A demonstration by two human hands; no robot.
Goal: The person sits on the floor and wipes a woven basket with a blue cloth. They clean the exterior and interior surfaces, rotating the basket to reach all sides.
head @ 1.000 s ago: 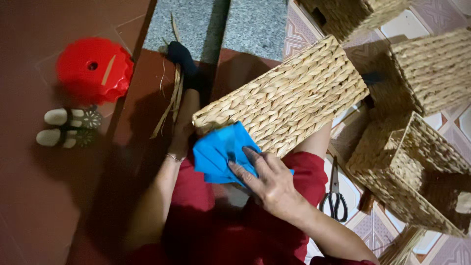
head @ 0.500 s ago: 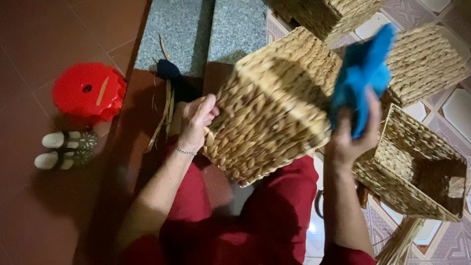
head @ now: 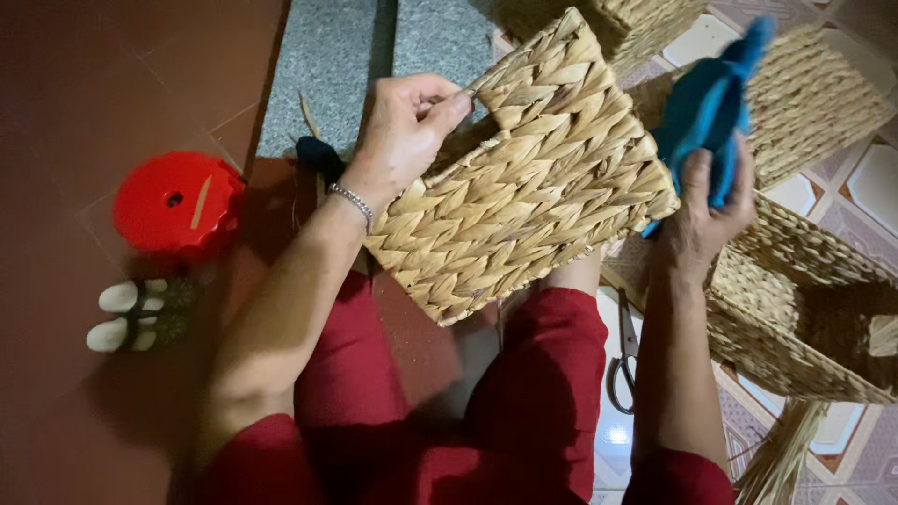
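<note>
Woven basket point(head: 524, 187): straw-coloured, plaited in a herringbone pattern, box-shaped; tilted on the person's lap above the red trousers point(head: 543, 402), one corner pointing up and away.
Left hand point(head: 407, 126): curled over the basket's upper left edge, fingertips pinching the rim; a thin silver bracelet point(head: 354, 201) sits on the wrist.
Right hand point(head: 702, 220): closed around a blue cloth, raised just beside the basket's right corner.
Blue cloth point(head: 711, 103): bunched, sticking up out of the right fist, its lower end hanging close to the basket's right edge.
Second basket point(head: 795, 318): same weave, open side showing, on the floor at the right, behind the right forearm.
Further baskets point(head: 823, 93): same material, beyond the raised cloth at the top right; one more at the top edge, partly cut off.
Scissors point(head: 625, 365): dark handles, lying on the patterned tile floor between the right leg and the second basket.
Loose straw point(head: 786, 458): a bundle at the lower right corner.
Red stool point(head: 173, 201): round plastic top with a hole, on the brown floor at the left, well apart from the hands.
Sandals point(head: 131, 313): a pale pair just below the stool.
Dark object point(head: 318, 154): small, black, by the left wrist; kind cannot be told.
</note>
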